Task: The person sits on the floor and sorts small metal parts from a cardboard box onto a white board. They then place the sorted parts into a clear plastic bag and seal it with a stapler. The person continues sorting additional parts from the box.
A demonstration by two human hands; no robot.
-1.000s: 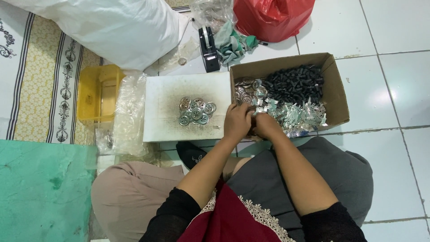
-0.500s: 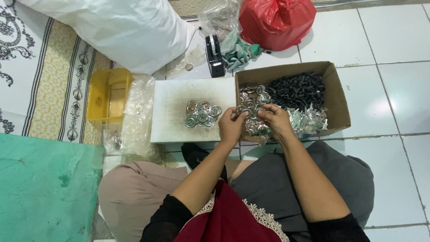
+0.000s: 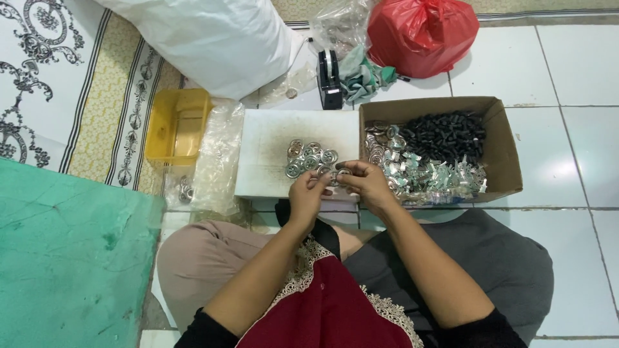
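My left hand and my right hand meet over the front edge of a white board, fingers pinched together on a small round metal ring part. Just beyond the hands a small pile of similar metal rings lies on the board. To the right stands an open cardboard box holding black parts at the back and shiny metal pieces at the front.
A yellow plastic tub and clear plastic bags lie left of the board. Behind it are a black tape dispenser, a red bag and a large white sack. A green mat covers the floor at left.
Both hands have drawn back from the box's metal pieces to the board's front edge, now pinching a ring between them. The camera view has shifted slightly.
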